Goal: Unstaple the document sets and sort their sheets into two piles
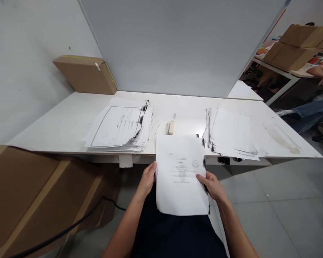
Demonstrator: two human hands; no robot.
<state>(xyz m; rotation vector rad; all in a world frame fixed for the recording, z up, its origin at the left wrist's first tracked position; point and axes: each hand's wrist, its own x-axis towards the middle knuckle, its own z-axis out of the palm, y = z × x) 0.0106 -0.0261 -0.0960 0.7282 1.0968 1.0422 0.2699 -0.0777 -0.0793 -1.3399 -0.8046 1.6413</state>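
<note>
Sheets (181, 195) lie between your hands above your lap (177, 236): your left hand (147, 180) grips one edge, your right hand (214, 185) pinches the other, likely to keep them flat and aligned.

On the near side of the white desk (188, 109), the wearer's left hand (147, 180) and right hand (214, 185) are bare, with slim fingers. The forearms (127, 222), also bare, broaden away from the desk. Between them shows plain, dark navy clothing (177, 236); whether shirt or trousers is unclear.
</note>
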